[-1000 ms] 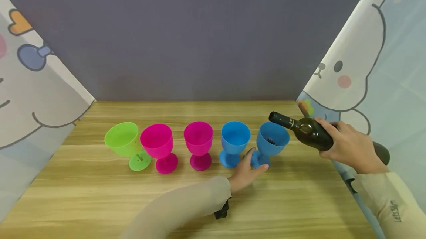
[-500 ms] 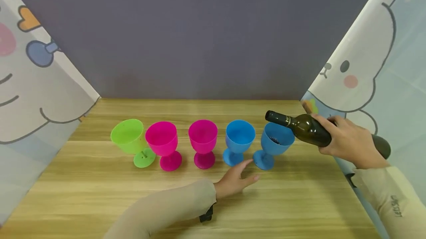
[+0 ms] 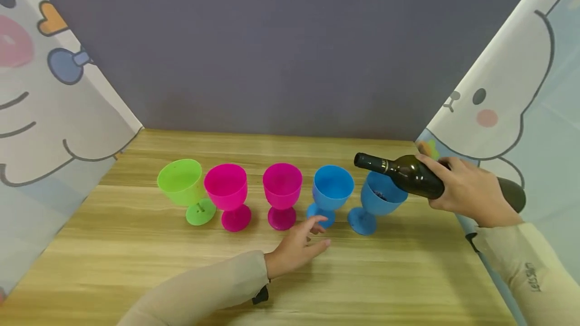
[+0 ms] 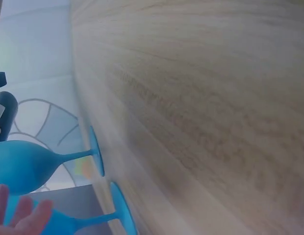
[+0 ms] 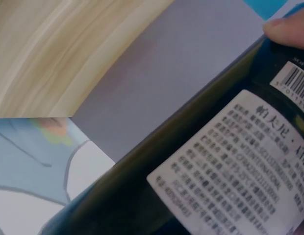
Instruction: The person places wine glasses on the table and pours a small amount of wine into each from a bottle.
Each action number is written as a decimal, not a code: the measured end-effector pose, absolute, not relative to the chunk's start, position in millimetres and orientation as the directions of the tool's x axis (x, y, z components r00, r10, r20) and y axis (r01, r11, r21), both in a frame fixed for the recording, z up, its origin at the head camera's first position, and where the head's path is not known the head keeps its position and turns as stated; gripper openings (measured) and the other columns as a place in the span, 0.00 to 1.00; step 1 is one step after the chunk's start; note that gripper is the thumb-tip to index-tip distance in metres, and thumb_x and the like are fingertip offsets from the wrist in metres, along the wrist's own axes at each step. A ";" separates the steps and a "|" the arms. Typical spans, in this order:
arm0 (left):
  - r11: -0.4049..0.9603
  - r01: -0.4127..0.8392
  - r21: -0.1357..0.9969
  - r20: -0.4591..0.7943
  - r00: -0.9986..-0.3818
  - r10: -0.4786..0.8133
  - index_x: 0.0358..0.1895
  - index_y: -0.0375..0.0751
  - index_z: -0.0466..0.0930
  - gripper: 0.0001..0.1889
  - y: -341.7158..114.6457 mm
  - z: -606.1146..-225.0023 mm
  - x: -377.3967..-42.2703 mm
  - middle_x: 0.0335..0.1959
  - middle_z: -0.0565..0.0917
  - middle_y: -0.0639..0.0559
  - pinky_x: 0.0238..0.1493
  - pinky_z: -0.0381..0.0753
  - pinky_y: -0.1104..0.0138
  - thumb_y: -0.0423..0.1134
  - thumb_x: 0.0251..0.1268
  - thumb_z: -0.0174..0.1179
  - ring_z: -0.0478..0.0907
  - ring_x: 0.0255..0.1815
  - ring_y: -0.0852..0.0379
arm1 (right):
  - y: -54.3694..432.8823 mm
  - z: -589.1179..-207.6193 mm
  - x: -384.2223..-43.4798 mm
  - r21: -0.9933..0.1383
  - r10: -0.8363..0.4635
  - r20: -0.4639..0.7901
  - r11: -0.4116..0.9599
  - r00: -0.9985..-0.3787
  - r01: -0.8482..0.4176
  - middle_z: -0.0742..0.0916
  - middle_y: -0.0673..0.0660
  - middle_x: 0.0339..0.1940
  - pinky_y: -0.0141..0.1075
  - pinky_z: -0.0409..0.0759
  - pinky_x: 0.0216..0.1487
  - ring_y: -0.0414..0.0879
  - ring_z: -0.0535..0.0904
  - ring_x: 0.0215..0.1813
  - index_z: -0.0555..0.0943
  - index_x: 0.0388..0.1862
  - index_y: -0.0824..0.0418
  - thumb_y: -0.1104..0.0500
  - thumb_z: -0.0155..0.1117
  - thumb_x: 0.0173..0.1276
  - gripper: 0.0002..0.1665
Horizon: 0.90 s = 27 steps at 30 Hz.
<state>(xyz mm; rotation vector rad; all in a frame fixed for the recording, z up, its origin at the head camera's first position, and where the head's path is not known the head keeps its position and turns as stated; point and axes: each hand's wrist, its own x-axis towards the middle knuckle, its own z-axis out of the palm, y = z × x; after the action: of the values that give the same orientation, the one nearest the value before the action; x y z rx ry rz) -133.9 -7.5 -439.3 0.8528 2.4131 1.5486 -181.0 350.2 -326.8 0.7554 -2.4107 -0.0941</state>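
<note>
My right hand (image 3: 471,190) grips a dark green wine bottle (image 3: 417,176) round its body, tilted nearly level, neck to the left. The neck passes over the rightmost blue goblet (image 3: 382,200), which has something dark inside its bowl. In the right wrist view the bottle's white printed back label (image 5: 235,171) faces the camera. My left hand (image 3: 295,248) holds nothing; its fingers reach toward the foot of the other blue goblet (image 3: 333,187), overlapping it in the head view. In the left wrist view, fingertips (image 4: 37,215) show before the two blue goblets.
Left of the blue pair, two magenta goblets (image 3: 282,187) (image 3: 225,187) and a lime green goblet (image 3: 181,185) stand in the same row on the wooden table (image 3: 353,280). A grey wall (image 3: 281,54) rises behind, with cartoon-printed sheets (image 3: 489,84) at both sides.
My left hand has drawn away from the rightmost blue goblet's foot and moved left. The bottle has shifted slightly left over that goblet, still tilted. The head view has shifted a little.
</note>
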 end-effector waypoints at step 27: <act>0.267 0.426 0.864 0.398 -0.904 0.154 0.71 0.31 0.48 0.43 39.3 -434.1 -152.9 0.71 0.49 0.33 0.62 0.61 0.37 0.39 0.58 0.63 0.52 0.70 0.33 | 334.0 -314.3 -200.8 0.304 -0.617 0.548 0.776 -0.565 -0.553 0.76 0.67 0.28 0.52 0.72 0.12 0.59 0.73 0.23 0.71 0.62 0.48 0.56 0.75 0.20 0.57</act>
<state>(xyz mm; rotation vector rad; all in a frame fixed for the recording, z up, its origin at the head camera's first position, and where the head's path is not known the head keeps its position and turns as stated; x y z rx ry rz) -152.9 39.3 -434.1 0.6271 2.6773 1.9617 -200.8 334.0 -314.3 0.8672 -2.3117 -0.1285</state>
